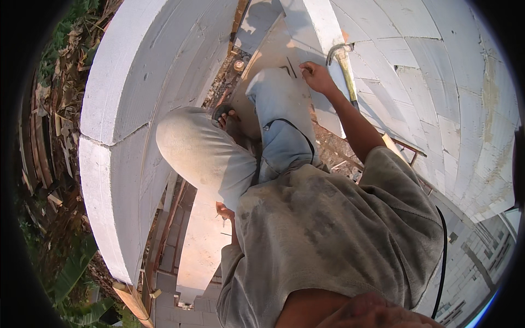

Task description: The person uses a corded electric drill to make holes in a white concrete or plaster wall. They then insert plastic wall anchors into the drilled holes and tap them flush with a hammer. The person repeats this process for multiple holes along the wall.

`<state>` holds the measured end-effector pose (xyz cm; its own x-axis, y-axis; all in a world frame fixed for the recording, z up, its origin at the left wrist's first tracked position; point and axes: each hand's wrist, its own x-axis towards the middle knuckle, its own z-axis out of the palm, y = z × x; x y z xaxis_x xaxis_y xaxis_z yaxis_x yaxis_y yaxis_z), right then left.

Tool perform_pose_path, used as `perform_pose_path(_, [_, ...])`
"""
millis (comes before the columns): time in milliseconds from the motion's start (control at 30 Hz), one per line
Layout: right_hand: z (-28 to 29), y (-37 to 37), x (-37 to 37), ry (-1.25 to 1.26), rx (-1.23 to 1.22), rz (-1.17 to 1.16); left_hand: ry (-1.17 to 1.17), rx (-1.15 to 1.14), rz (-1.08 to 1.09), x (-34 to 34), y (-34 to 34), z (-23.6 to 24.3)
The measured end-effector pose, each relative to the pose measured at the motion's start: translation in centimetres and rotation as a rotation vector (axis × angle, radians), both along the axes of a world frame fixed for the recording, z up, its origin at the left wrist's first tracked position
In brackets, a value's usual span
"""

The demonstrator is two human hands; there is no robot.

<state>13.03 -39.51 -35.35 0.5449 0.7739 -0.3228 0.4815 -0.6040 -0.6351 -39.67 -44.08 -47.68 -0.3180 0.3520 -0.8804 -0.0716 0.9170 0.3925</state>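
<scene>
Fingers of the right hand rest curled, gripping nothing, on the pale flat block, steel-headed, wooden-handled claw hammer just beyond, handle running alongside the forearm.

1 hammer, 2 hands, 2 white block walls.

Single head-mounted fisheye view, looking steeply down past the wearer's torso and knees onto white block walls; close range.
</scene>
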Motion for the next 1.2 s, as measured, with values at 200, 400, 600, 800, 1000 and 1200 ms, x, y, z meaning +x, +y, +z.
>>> perform_pose_path(200, [-11.7, -1.3, -1.3, -0.244, -0.354, -0.148, 0.036, -0.08, -0.138, -0.1, 0.8, -2.0])
perform_pose_path(400, [-11.8, 0.4, -4.3, -0.357, -0.376, -0.304, 0.104, -0.098, -0.218, -3.7, 1.0, 0.0])
perform_pose_path(600, [-10.3, 1.7, -4.2, -0.266, -0.351, -0.348, 0.199, 0.02, -0.416, -8.5, 2.6, 6.5])
perform_pose_path(800, [6.2, 3.1, -9.3, 0.061, 0.507, -0.439, 0.526, 1.007, -0.589, 10.4, 15.9, 30.8])
perform_pose_path(1000, [14.5, 4.3, -15.8, 0.281, 0.7, -0.237, -0.464, 0.976, -1.095, 26.6, 20.0, 31.2])
perform_pose_path(1200, [16.2, 4.2, -13.2, 0.216, 0.648, -0.27, -0.593, 0.963, -1.186, 31.4, 23.7, 31.5])
